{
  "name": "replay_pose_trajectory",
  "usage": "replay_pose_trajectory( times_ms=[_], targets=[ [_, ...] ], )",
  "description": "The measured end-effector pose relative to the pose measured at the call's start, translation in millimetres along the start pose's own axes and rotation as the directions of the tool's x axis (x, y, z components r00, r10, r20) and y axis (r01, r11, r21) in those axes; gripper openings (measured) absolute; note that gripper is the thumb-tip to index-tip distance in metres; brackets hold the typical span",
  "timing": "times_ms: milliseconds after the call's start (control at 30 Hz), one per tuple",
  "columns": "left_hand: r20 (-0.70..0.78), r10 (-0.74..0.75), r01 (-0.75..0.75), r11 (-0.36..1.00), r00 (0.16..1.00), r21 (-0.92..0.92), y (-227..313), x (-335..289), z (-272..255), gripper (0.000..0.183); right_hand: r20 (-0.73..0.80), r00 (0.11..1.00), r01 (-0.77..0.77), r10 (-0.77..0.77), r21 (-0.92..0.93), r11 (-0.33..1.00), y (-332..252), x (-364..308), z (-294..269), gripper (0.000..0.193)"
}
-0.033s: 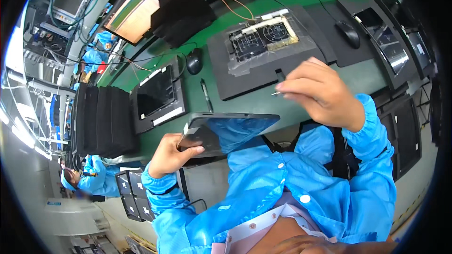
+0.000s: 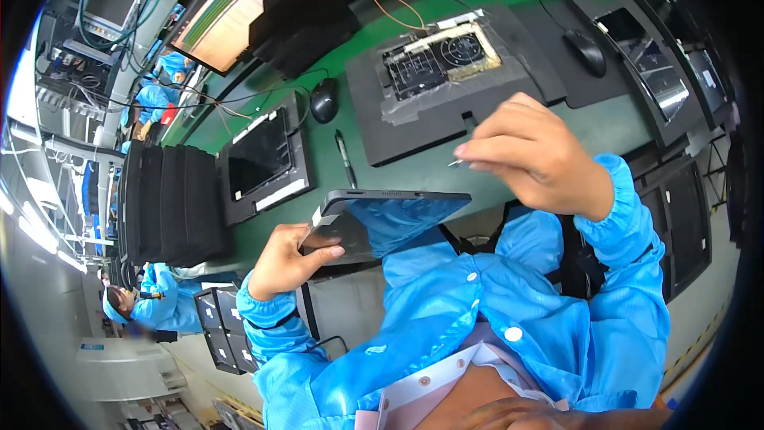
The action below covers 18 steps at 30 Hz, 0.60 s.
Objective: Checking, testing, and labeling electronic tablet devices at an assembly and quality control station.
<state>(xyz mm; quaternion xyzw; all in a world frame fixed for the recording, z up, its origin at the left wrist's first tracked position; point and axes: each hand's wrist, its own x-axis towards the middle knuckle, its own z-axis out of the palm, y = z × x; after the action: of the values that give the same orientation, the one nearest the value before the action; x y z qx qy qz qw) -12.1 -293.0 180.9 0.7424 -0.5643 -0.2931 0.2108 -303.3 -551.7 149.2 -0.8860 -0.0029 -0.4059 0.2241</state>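
Left hand [image 2: 286,261] gripping a dark tablet [image 2: 362,227], right hand [image 2: 549,158] pinching a thin metal piece [image 2: 456,163].

The tablet tilts at the near edge of the green worktop [image 2: 402,177], its glossy face reflecting the blue coat [image 2: 446,302]; the metal piece, too small to identify, stays clear of it. Beyond lie a pen [image 2: 345,159], a black mouse [image 2: 324,101] and a dark board [image 2: 414,131].
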Motion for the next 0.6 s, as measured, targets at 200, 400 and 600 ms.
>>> replay_pose_trajectory(
  times_ms=[200,400,600],
  targets=[
    [0.111,-0.066,0.063,0.998,0.992,0.028,9.0,11.6,4.7,0.028,0.047,0.990,0.134,-0.136,0.043,0.990,-2.6,1.9,21.2,0.027],
    [0.123,-0.029,0.029,1.000,0.992,0.006,3.3,13.1,8.1,0.027,0.098,0.986,0.134,-0.135,0.017,0.991,-2.0,0.7,24.6,0.028],
    [0.076,-0.015,0.017,1.000,0.997,-0.025,1.6,14.0,11.2,0.030,0.140,0.977,0.165,-0.159,-0.029,0.986,-2.4,2.7,23.8,0.031]
  ],
)
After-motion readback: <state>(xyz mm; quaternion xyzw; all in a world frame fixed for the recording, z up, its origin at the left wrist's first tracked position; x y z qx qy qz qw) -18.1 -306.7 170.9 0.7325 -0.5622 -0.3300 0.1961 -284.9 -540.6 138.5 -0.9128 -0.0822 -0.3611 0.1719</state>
